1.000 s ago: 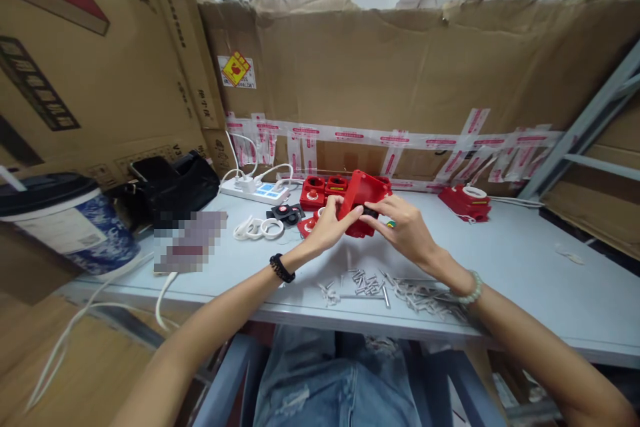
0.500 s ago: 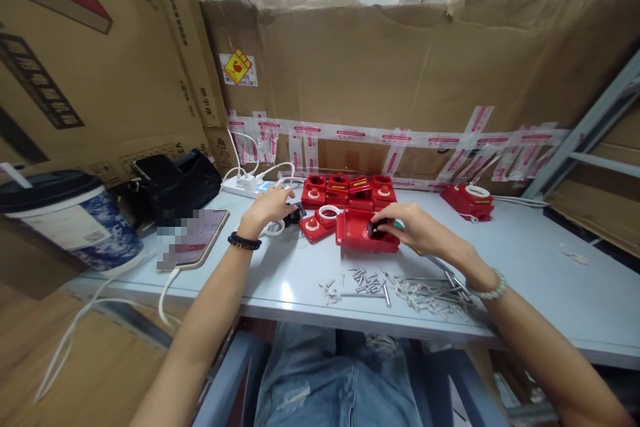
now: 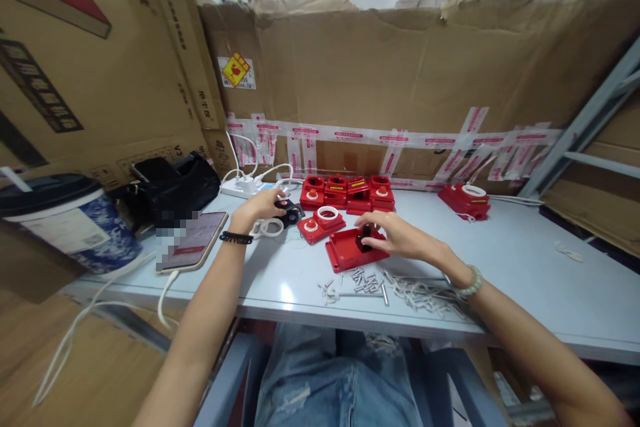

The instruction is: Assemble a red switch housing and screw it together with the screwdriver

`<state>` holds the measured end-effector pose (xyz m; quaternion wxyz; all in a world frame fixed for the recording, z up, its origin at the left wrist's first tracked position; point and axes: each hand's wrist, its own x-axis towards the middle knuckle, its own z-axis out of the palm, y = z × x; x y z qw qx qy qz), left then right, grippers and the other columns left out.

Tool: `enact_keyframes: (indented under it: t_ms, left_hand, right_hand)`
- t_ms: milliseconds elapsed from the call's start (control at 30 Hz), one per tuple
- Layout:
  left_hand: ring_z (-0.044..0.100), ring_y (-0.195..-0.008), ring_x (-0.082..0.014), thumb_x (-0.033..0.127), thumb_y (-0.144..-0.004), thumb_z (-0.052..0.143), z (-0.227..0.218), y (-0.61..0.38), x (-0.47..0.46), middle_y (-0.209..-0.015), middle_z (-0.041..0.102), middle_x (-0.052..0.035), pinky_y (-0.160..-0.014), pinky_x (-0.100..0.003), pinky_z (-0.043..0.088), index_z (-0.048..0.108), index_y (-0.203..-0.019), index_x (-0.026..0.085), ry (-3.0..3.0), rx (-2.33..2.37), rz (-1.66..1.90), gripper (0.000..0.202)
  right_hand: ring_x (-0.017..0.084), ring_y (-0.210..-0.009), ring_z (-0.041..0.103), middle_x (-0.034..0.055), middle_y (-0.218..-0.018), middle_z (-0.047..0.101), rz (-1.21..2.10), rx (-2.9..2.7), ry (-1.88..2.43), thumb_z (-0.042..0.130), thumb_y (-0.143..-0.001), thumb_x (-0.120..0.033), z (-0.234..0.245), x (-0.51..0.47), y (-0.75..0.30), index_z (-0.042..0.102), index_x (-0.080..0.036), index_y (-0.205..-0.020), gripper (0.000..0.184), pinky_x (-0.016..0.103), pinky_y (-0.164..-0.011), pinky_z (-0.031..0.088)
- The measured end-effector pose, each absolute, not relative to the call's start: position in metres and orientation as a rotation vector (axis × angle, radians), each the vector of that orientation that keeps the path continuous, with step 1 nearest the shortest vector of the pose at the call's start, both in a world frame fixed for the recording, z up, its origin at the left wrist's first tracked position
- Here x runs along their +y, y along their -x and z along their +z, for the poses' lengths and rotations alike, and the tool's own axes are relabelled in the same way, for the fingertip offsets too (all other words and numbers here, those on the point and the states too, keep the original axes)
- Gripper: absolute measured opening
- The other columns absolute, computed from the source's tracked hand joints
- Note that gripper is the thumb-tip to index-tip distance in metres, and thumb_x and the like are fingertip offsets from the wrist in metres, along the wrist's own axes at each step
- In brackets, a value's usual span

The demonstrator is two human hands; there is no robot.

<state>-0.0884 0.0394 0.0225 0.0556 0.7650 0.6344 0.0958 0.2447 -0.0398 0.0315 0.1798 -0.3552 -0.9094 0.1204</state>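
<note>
A flat red plastic housing (image 3: 345, 252) lies on the pale grey table (image 3: 525, 267) in front of me. My right hand (image 3: 395, 235) rests on it, its fingertips pinched on a small black part (image 3: 363, 240) set in the housing. My left hand (image 3: 260, 205) reaches left to a black round part (image 3: 290, 213) and closes its fingers on it. Beside that hand lie white rings (image 3: 267, 227). A smaller red base with a white ring (image 3: 321, 221) sits between my hands.
A row of red assembled units (image 3: 347, 191) stands at the back, another red unit (image 3: 465, 201) far right. Screws and white ties (image 3: 395, 285) lie near the front edge. A phone (image 3: 193, 240), black bag (image 3: 173, 188), power strip (image 3: 247, 185) and bucket (image 3: 65, 220) are left. Cardboard walls surround.
The red housing, held up in both hands a second ago, now lies on the table. My left hand has let go and reached left to the black round part.
</note>
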Motion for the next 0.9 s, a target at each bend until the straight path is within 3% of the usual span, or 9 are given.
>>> enact_keyframes:
  t_ms: [100, 200, 400, 633, 900]
  left_hand:
    - [0.06, -0.107, -0.0254, 0.036, -0.074, 0.061, 0.031, 0.077, 0.028, -0.118, 0.064, -0.0095, -0.09, -0.033, 0.047, 0.057, -0.118, 0.018, -2.416, 1.732, 0.578, 0.047]
    - [0.06, -0.106, -0.0234, 0.042, -0.077, 0.06, 0.039, 0.046, 0.008, -0.119, 0.063, -0.0074, -0.091, -0.036, 0.047, 0.056, -0.118, 0.02, -2.463, 1.283, 0.872, 0.046]
    - [0.061, -0.102, -0.0189, 0.029, -0.078, 0.063, 0.037, -0.012, -0.019, -0.113, 0.064, -0.0072, -0.091, -0.034, 0.048, 0.056, -0.115, 0.019, -2.496, 0.79, 0.842, 0.039]
    - [0.06, -0.102, -0.0194, 0.032, -0.079, 0.064, 0.024, -0.016, -0.015, -0.113, 0.063, -0.0069, -0.091, -0.036, 0.047, 0.056, -0.115, 0.02, -2.489, 0.755, 0.893, 0.039]
    - [0.06, -0.103, -0.019, 0.031, -0.078, 0.067, 0.02, -0.036, -0.024, -0.116, 0.064, -0.0069, -0.091, -0.033, 0.046, 0.055, -0.117, 0.02, -2.547, 0.662, 0.804, 0.042]
  right_hand:
    - [0.024, -0.116, 0.054, 0.01, -0.131, 0.056, 0.426, -2.521, 1.036, 0.065, -0.078, -0.041, 0.036, -0.041, -0.258, 0.049, -0.023, -0.128, 0.056, 0.041, -0.096, 0.044]
    - [0.026, -0.124, 0.048, 0.0108, -0.139, 0.049, 0.549, -2.59, 1.108, 0.07, -0.072, -0.043, 0.032, -0.037, -0.269, 0.042, -0.022, -0.136, 0.073, 0.042, -0.102, 0.04]
    - [0.024, -0.11, 0.056, 0.0105, -0.127, 0.057, 0.555, -2.574, 1.15, 0.07, -0.072, -0.042, 0.021, -0.031, -0.272, 0.05, -0.019, -0.128, 0.063, 0.04, -0.096, 0.044]
    - [0.026, -0.102, 0.058, 0.0127, -0.119, 0.06, 0.51, -2.514, 1.299, 0.07, -0.069, -0.051, 0.025, -0.039, -0.272, 0.051, -0.018, -0.125, 0.068, 0.041, -0.089, 0.046]
    - [0.024, -0.095, 0.057, 0.0084, -0.111, 0.061, 0.6, -2.563, 1.168, 0.073, -0.065, -0.052, 0.025, -0.042, -0.267, 0.048, -0.019, -0.122, 0.071, 0.037, -0.084, 0.047]
